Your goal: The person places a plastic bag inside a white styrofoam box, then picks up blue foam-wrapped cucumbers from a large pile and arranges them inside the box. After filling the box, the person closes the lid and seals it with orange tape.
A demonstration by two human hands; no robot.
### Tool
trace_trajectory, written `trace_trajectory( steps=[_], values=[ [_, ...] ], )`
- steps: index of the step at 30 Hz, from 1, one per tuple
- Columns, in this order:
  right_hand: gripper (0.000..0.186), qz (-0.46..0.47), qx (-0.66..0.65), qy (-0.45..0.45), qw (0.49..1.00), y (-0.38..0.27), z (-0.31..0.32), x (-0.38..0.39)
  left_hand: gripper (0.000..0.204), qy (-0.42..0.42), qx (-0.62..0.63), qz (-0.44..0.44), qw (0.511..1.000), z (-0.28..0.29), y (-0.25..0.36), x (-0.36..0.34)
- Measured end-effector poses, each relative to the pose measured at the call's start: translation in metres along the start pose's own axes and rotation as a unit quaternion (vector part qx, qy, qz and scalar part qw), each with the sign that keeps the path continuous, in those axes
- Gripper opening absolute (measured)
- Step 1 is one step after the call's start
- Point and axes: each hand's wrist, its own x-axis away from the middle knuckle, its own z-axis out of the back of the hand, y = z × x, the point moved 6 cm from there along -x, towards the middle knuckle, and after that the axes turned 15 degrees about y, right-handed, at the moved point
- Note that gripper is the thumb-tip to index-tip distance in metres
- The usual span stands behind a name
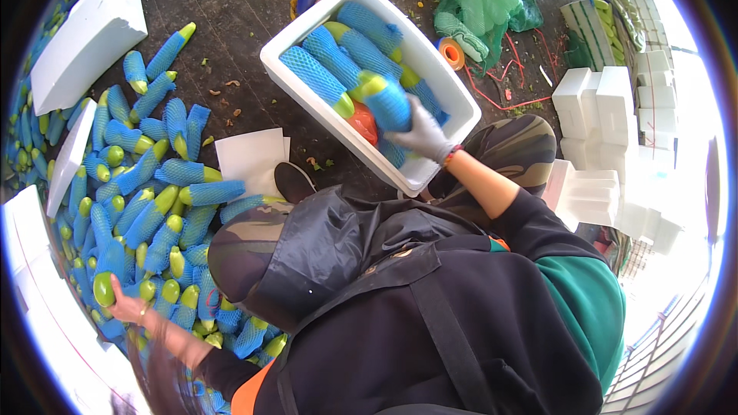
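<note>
My right hand, in a pale grey glove, grips a long green gourd in a blue net sleeve over a white foam box. This gourd is slightly blurred, its green end toward the box's middle. Several sleeved gourds lie side by side in the box, and something orange-red shows below the held one. Far to the left, my bare left hand closes around the end of another sleeved gourd at the edge of a large heap; some of its fingers are hidden.
Sleeved gourds cover the floor on my left. White foam lids and a foam block stand by them. White sheets lie near my shoe. Beyond the box are green netting, an orange tape roll and stacked foam boxes.
</note>
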Motion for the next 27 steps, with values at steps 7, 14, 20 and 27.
trace_trajectory(
  steps=[7,14,20,27],
  values=[
    [0.102,0.123,0.114,-0.024,0.986,0.036,-0.034,0.015,0.064,-0.116,0.476,-0.232,0.840,0.081,0.360,0.163],
    [0.103,0.052,0.127,-0.133,0.981,0.042,-0.042,0.017,0.064,-0.209,0.555,-0.456,0.663,0.109,0.550,0.340],
    [0.075,-0.035,-0.503,-0.235,0.831,0.013,0.040,-0.017,0.067,-0.404,0.365,-0.688,0.480,0.075,0.552,0.486],
    [0.103,0.053,0.090,0.034,0.994,0.032,0.030,-0.013,0.062,-0.285,0.327,-0.349,0.831,-0.023,0.550,0.378]
  ],
)
